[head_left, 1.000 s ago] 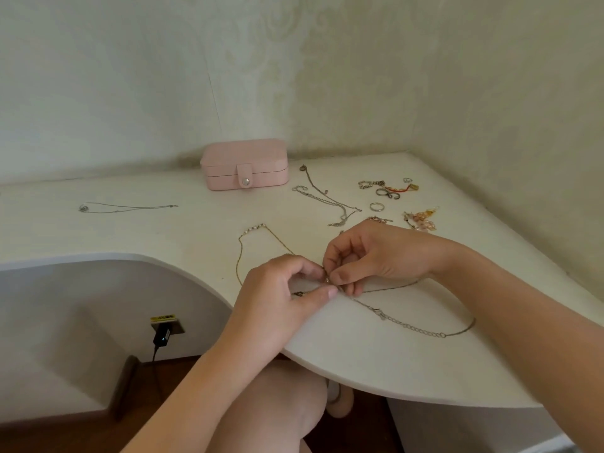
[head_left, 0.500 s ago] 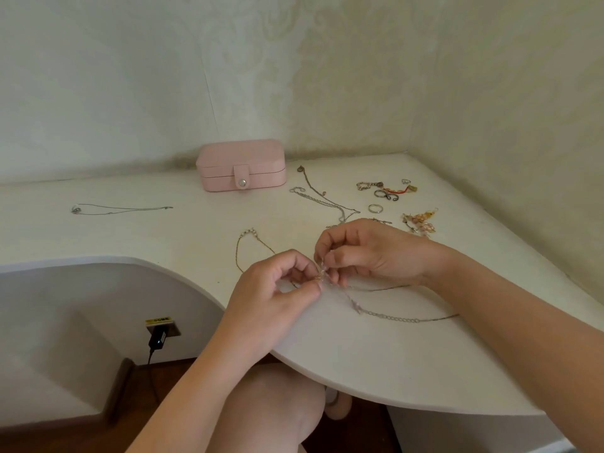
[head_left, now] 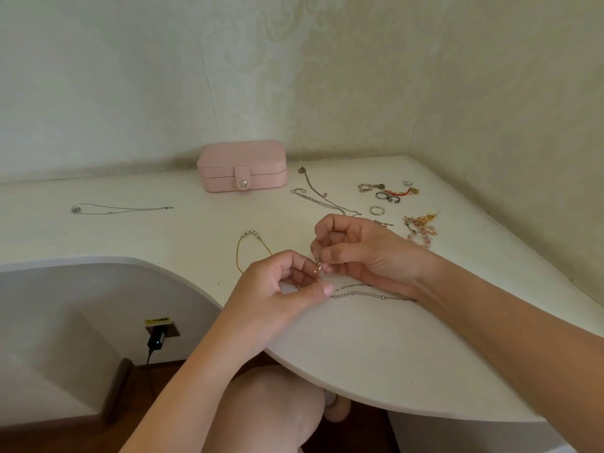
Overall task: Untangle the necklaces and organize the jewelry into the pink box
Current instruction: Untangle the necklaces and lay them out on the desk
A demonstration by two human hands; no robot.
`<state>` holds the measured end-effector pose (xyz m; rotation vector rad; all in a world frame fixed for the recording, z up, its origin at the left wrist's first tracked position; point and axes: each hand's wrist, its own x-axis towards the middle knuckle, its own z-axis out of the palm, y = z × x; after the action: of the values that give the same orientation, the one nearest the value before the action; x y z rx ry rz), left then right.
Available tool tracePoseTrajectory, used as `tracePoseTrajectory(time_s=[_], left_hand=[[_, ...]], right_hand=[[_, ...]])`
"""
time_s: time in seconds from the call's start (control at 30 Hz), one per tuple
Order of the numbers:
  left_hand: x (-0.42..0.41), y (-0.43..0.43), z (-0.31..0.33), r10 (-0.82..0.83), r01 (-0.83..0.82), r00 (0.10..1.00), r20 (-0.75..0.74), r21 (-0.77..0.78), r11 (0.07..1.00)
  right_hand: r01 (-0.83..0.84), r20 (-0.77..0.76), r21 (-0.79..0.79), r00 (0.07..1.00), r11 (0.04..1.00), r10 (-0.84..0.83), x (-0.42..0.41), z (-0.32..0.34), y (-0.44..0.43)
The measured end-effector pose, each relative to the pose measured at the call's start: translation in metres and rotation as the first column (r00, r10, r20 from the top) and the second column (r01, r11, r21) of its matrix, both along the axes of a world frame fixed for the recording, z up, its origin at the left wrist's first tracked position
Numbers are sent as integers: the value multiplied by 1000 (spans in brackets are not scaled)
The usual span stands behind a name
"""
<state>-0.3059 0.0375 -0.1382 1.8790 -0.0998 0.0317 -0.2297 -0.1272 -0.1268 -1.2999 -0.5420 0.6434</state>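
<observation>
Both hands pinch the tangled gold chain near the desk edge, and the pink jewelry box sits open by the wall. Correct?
The head view shows the pink rectangular jewelry box closed, snap tab fastened; left hand and right hand do pinch the gold chain.

Pink jewelry box — closed, tab snapped — at the back; gold pearl-set necklace in front, knot lifted; silver necklace straight, far left; rings, earrings at right.

A home: wallpapered corner, white curved desk, scattered jewelry.
</observation>
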Motion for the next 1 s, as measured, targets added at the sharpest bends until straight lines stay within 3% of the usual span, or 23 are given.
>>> tracePoseTrajectory(time_s=[0.5,0.67,0.77,0.93,1.0], left_hand=[[0,4,2,151,-146,989,14,-172,974],[1,3,0,220,-211,975,39,-161,964],[2,3,-2,246,-238,968,43,-140,961],[2,4,-3,231,-223,971,66,-114,968],[2,6,-4,217,-208,973,71,-118,971]], right_hand=[[37,-140,119,990,992,-20,6,-2,-3],[55,-142,79,989,995,-44,5,-3,-3],[116,-66,21,991,993,-114,3,-3,0],[332,272,-210,923,920,-272,-5,-5,8],[383,298,-215,902,899,-313,-7,-4,9]])
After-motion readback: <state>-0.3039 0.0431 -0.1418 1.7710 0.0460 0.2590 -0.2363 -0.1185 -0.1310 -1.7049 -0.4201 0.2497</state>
